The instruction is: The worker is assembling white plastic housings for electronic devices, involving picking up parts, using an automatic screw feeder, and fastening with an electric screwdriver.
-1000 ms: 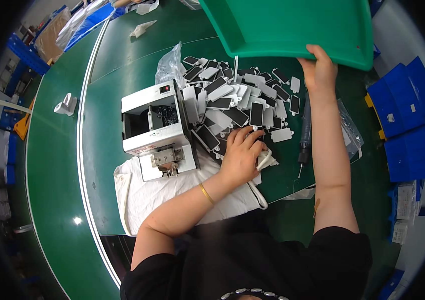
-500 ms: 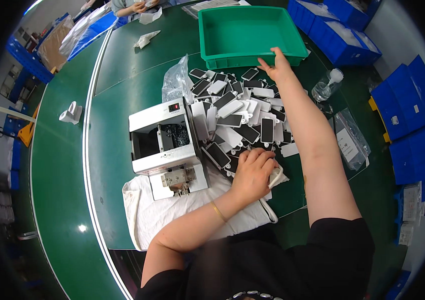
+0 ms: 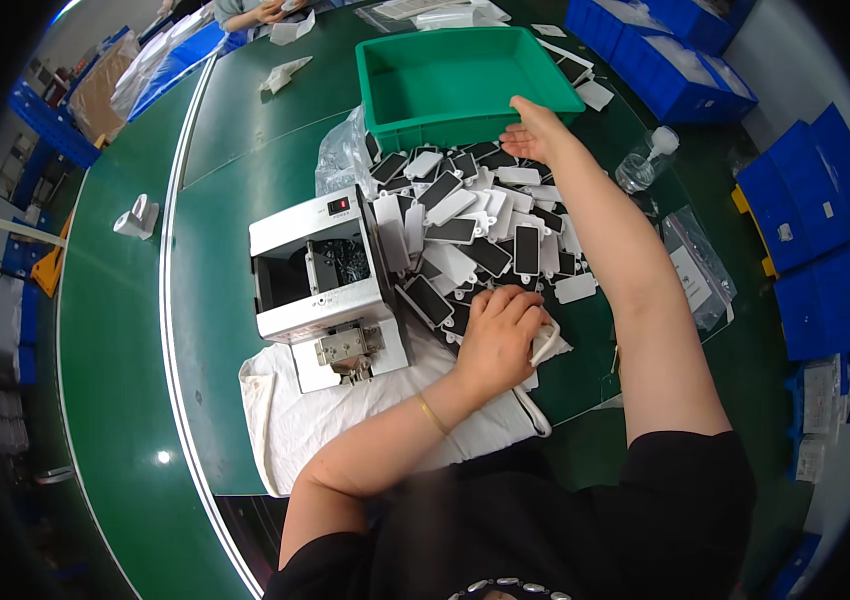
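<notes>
My left hand [image 3: 501, 338] is closed, its fingers curled at the near edge of a pile of small rectangular black and white plastic parts [image 3: 526, 249] with ringed tabs. White cloth [image 3: 557, 349] sticks out from under its grip; the fingertips are partly hidden. My right arm reaches over the pile's right side. At the front wall of an empty green plastic bin [image 3: 425, 131], my right hand [image 3: 537, 132] is open, thumb apart at the rim and fingers stretched below it. Left of the pile stands a silver screw feeder [image 3: 317, 225] holding small dark screws, on white cloth [image 3: 315, 440].
A clear plastic bag [image 3: 343, 150] lies behind the feeder. On the right are a clear bottle [image 3: 635, 170], a zip bag [image 3: 700, 265] and blue bins [image 3: 680, 85]. More parts [image 3: 595, 95] lie beside the green bin. Another person's hands [image 3: 270, 12] are at the far left.
The green bin has shifted left and slightly nearer, uncovering parts on its right. My right hand has moved a little left and down along its front. My left hand stays at the pile's edge.
</notes>
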Demonstrator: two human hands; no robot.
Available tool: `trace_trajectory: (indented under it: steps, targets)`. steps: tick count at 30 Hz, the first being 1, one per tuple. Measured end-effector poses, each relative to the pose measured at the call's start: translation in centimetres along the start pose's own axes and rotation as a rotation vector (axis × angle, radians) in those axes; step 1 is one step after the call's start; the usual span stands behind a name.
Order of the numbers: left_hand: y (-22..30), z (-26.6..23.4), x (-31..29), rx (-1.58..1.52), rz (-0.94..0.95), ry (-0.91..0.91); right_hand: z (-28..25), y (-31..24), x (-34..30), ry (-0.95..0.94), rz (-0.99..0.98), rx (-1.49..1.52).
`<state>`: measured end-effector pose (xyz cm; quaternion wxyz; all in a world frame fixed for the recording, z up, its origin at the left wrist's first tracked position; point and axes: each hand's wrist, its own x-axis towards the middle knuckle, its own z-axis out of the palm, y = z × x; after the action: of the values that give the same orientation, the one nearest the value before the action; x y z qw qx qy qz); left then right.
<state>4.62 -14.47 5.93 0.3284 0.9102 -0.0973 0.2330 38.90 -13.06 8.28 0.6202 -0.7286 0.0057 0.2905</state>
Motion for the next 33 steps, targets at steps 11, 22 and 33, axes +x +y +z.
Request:
trace_trajectory:
  steps: [11,22,33]
  targets:
    - [-0.2,-0.2,0.6,-0.034,0.038,0.04,-9.6,-3.5,-4.9,-0.022,-0.132,-0.476]
    - [0.5,0.1,0.9,-0.08,0.091,0.051,-13.3,2.5,-2.6,0.128,-0.121,-1.335]
    - [-0.1,0.4,0.5,-0.09,0.068,0.054,-11.0,1.1,-6.0,-0.022,-0.386,-0.607]
